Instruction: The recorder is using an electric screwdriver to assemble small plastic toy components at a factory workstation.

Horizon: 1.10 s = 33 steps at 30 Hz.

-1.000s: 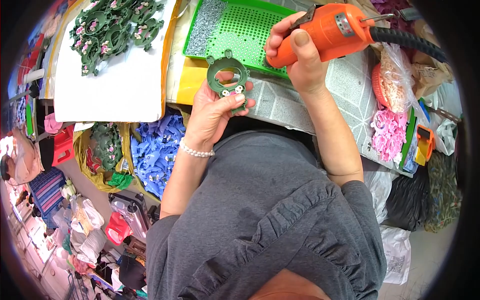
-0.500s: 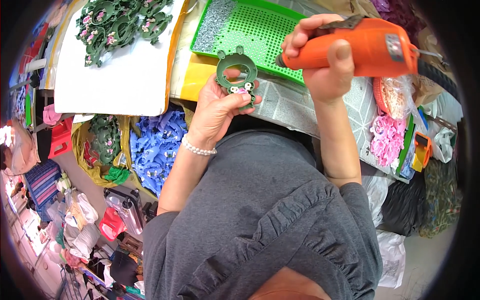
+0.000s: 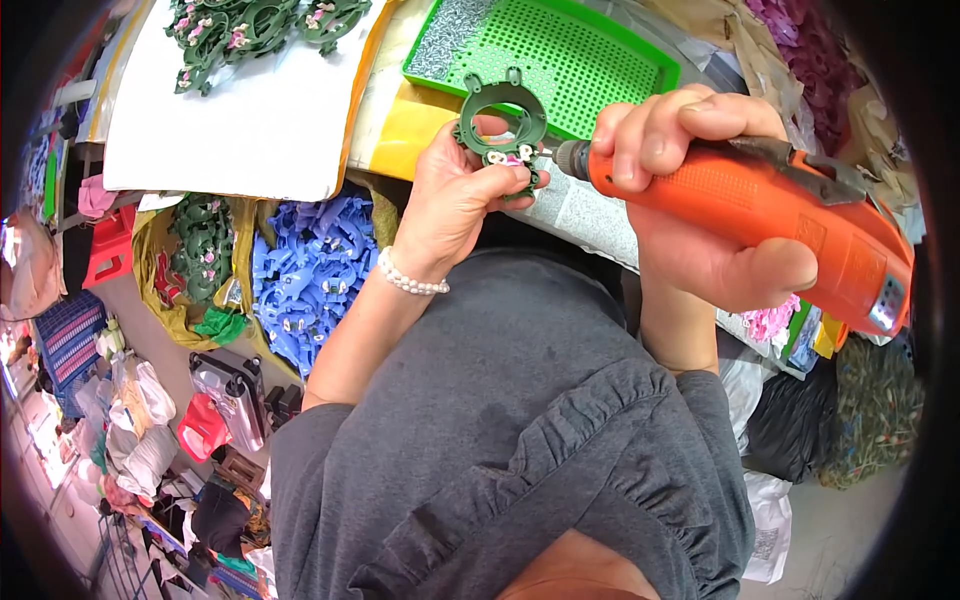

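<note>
My left hand is closed on a dark green ring-shaped plastic part, which has small pink and white pieces at its lower end. The thumb presses over those pieces while the fingers support from behind. In my right hand is an orange electric screwdriver, lying sideways with its bit pointing left. The bit's tip is at the right side of the green part, close to the white pieces; whether it sits on a screw is too small to tell.
A green perforated tray with small silver screws lies beyond my hands. Several similar green parts rest on a white board at left. Below it are bags of blue parts and green parts. Pink parts lie at right.
My right hand has turned the screwdriver and brought its bit down and left to the green part. My left hand with the part has shifted slightly right in the view.
</note>
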### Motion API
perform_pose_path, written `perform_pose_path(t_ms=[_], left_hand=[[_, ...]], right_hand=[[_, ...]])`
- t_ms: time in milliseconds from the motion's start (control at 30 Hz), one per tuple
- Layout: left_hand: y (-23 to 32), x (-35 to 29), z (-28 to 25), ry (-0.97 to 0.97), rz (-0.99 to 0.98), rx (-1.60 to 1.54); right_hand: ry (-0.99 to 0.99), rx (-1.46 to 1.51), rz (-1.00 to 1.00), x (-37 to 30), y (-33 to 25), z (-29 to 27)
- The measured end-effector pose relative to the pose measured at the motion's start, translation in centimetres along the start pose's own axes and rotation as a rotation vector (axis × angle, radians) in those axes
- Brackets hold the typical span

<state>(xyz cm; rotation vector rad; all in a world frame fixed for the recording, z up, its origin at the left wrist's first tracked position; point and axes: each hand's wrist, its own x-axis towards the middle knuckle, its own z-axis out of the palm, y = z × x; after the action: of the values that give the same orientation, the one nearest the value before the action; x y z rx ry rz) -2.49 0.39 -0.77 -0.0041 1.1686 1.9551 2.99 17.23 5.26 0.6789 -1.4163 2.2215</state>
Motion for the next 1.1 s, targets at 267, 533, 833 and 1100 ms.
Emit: perform_pose_path(t_ms=[267,533,833,1100], left_hand=[[-0.2,-0.3,0.2,-0.002,0.032,-0.01],[-0.6,-0.6,0.4,0.007,0.046,-0.018],[-1.4,-1.3,1.7,0.095,0.13,-0.047],[-1.1,-1.1,1.0,0.031,0.062,-0.102]], right_hand=[[0.039,-0.028,0.01,-0.3,0.6,0.4],[0.103,-0.037,0.033,-1.0,1.1,1.0],[0.019,-0.332,0.021,-1.3,0.7,1.8],[0.057,-0.101,0.037,-0.8,0.0,0.8]])
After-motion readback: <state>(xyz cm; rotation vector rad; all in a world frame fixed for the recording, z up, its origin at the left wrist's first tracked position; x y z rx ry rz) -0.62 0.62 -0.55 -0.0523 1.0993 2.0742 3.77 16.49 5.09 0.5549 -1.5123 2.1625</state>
